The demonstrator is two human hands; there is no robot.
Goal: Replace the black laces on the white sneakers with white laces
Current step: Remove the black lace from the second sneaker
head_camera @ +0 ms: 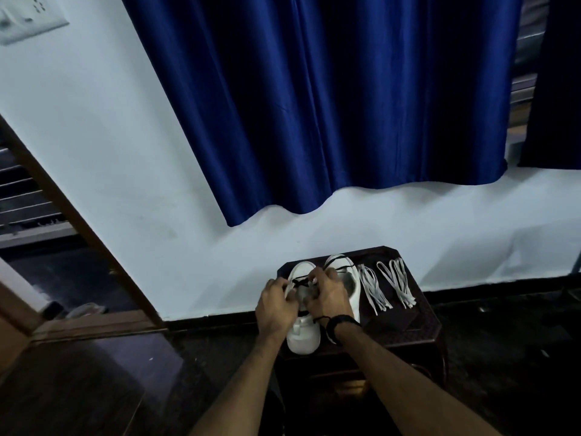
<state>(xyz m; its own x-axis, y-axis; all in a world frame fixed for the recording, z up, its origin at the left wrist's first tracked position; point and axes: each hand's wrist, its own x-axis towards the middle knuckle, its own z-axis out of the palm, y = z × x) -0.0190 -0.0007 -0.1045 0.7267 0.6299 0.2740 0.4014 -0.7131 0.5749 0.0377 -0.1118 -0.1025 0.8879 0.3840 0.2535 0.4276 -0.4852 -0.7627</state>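
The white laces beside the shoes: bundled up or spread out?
Spread out: two sets of white laces lie in loose strands on the dark table, right of the sneakers.

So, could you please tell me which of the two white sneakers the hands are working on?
The left sneaker, nearer the camera: both hands pinch its black lace. The right sneaker sits behind, untouched.

Near sneaker (303,336): white, toe toward the viewer, on the left of a dark stool top.
Far sneaker (352,280): white, just right of the first, mostly hidden.
Black lace (298,282): partly threaded, crossing the near sneaker's eyelets.
White laces (386,286): two loose bundles, lying right of the sneakers.
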